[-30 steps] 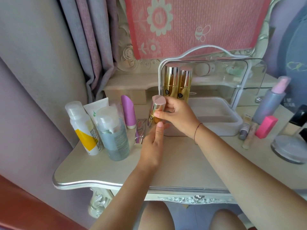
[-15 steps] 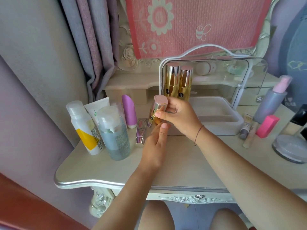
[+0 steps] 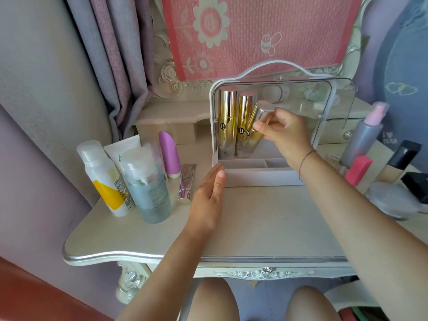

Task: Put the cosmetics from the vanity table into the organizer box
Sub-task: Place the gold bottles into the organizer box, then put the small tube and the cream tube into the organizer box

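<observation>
Silver trim runs along the near edge of the cream counter [image 3: 139, 256]. Two bare knees poke out below it, cut off by the bottom of the picture. On the counter the left hand [image 3: 208, 195] lies flat with its fingers straight and holds nothing. Its fingertips reach the front left corner of the organizer box [image 3: 261, 176], but it is hard to tell whether they touch it.

To the left stand a white can with a yellow label [image 3: 102, 179] and a clear bottle of blue liquid [image 3: 148, 188]. A white tube [image 3: 122, 149] is half hidden behind them. A shiny tube [image 3: 186, 181] lies flat near a purple stick [image 3: 169, 154].

On the right a round clear jar [image 3: 393, 200] is cut off by the edge. A pink block [image 3: 359, 169] leans by a grey bottle with a pink top [image 3: 363, 140]. Small tubes behind the right wrist are too hidden to name.

Further back, the right hand [image 3: 284, 133] pinches a gold bottle [image 3: 261, 115] inside the box. It is tilted, just beside two upright gold bottles [image 3: 225, 126]. Its cap is blurry. Behind everything hang a pink flower cloth [image 3: 254, 31] and a curtain [image 3: 111, 54].
</observation>
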`<state>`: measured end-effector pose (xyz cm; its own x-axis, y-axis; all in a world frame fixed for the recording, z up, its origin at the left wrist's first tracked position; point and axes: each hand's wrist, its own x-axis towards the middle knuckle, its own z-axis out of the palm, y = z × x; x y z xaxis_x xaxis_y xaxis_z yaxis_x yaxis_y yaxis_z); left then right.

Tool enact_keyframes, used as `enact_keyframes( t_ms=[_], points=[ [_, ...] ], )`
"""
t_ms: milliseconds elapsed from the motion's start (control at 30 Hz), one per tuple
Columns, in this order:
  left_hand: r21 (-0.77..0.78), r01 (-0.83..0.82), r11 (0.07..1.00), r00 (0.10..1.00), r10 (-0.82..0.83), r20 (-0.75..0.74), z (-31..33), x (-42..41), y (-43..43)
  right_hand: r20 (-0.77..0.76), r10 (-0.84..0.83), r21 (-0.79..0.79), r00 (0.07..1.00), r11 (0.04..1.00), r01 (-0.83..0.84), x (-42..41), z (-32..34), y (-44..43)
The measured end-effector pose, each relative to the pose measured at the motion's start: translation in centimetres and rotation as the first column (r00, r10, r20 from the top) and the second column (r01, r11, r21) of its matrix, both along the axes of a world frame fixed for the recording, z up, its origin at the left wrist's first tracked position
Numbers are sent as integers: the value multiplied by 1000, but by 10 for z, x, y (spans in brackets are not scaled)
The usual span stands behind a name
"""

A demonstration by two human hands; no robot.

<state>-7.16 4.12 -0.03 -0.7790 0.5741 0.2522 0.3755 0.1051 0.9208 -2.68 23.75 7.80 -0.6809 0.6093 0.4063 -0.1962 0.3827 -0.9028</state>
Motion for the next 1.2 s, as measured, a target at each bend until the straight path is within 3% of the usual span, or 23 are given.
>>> enact_keyframes(
  t_ms=[300, 567, 900, 967, 1000, 1100, 1133, 1200],
  points=[
    [3, -1, 1000, 999, 1, 44, -2, -3, -1, 140, -115, 174, 984, 981, 90, -34, -27, 2],
    [-1, -18, 1000, 998, 18, 64, 2, -1, -1, 187, -136, 118, 973, 986, 116, -37, -36, 1],
    [-24, -3, 1000, 999, 4, 41, 2, 1, -3, 341, -162, 185, 926, 977, 103, -34, -41, -2],
    [-17, -25, 1000, 999, 24, -23, 4, 4, -4, 307, -208, 186, 929, 970, 156, -29, -40, -4],
    [-19, -81, 997, 989, 78, -129, 5, 5, -5, 271, -243, 188, 931, 962, 197, -24, -40, -6],
    [7, -354, 935, 835, 320, -449, 8, 4, -7, 77, -315, 152, 946, 941, 302, 0, -39, -15],
    [-28, -424, 905, 801, 360, -479, 8, 3, -7, 10, -316, 135, 949, 940, 312, 9, -40, -21],
    [-216, -492, 843, 817, 361, -449, 5, 1, -8, -69, -300, 123, 951, 944, 307, 27, -45, -31]
  ],
)
